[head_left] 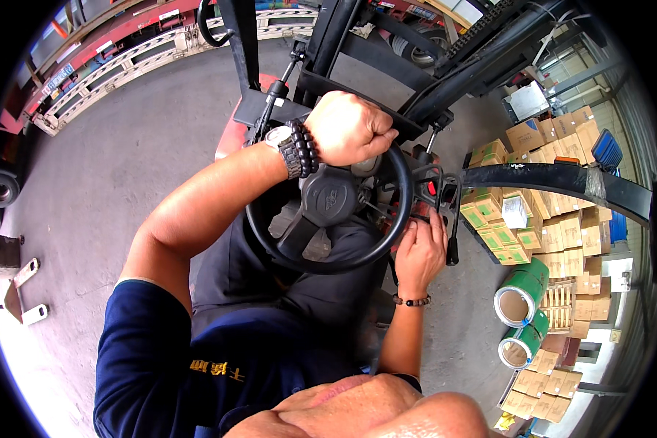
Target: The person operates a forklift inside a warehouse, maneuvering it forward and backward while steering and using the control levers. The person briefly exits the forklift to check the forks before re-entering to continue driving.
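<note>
In front of my lap is a black forklift steering wheel (pixel 404 212) with a round hub. My left hand (pixel 350 128) is closed in a fist at the wheel's far rim, the arm crossing over from the left; a watch and dark beads circle that wrist. What lies under its curled fingers is hidden. To the right of the wheel my right hand (pixel 421 248) reaches forward with its fingers stretched out. Its fingertips are at the black control levers (pixel 454 237). Whether they press on a lever cannot be made out.
The black mast (pixel 387 62) and frame posts rise ahead. Stacked cardboard boxes (pixel 562 226) and two green rolls (pixel 527 288) stand to the right, beyond a black curved bar (pixel 533 174). A long pale slatted frame (pixel 153 58) lies far left, fork-like prongs (pixel 29 272) near left.
</note>
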{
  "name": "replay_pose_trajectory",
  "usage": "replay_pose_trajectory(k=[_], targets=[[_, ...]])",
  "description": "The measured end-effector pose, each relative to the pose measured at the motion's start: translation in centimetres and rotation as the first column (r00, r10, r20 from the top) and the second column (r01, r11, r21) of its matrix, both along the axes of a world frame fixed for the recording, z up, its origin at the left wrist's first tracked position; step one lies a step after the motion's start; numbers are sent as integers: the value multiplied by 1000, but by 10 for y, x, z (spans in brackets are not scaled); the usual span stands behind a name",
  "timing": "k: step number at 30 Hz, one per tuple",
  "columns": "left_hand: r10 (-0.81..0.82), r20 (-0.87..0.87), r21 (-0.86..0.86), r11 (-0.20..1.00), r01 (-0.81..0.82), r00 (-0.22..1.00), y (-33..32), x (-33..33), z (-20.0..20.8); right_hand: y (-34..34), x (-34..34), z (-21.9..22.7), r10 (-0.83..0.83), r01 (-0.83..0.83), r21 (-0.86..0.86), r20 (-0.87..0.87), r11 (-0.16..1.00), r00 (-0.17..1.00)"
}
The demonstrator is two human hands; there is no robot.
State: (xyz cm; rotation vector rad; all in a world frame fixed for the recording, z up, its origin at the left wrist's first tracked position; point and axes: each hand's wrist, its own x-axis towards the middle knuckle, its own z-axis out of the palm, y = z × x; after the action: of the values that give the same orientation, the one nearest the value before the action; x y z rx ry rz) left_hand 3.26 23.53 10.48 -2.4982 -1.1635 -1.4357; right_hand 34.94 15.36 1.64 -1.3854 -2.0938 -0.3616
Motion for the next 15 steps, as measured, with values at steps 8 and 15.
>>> replay_pose_trajectory(k=[8, 15], targets=[[-1, -5, 6, 1000, 1, 1000, -14, 3, -10, 1, 17, -1, -39, 9, -170, -173, 985, 984], [-20, 38, -4, 1000, 20, 999, -23, -10, -9, 5, 14, 5, -27, -5, -170, -187, 985, 982]])
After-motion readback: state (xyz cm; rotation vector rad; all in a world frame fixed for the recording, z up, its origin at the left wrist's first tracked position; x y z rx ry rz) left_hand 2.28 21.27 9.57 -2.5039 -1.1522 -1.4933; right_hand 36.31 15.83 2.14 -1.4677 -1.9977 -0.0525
